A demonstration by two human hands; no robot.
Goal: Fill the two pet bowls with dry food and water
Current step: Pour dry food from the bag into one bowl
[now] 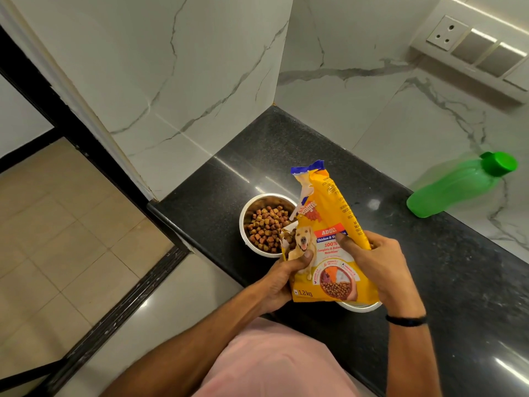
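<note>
A yellow dog-food bag (326, 224) is held upright over the counter by both hands. My left hand (282, 282) grips its lower left corner, and my right hand (372, 265) grips its right side. A steel bowl (245, 213) to the left of the bag holds brown kibble. Only the rim of a second steel bowl (362, 306) shows under the bag, so its inside is hidden. A green water bottle (458, 187) with its cap on stands at the right, against the wall.
The black granite counter (458, 282) ends at a corner with marble walls behind and to the left. Its front edge runs diagonally beside the kibble bowl. A socket panel (475, 50) is on the right wall. Tiled floor lies to the left.
</note>
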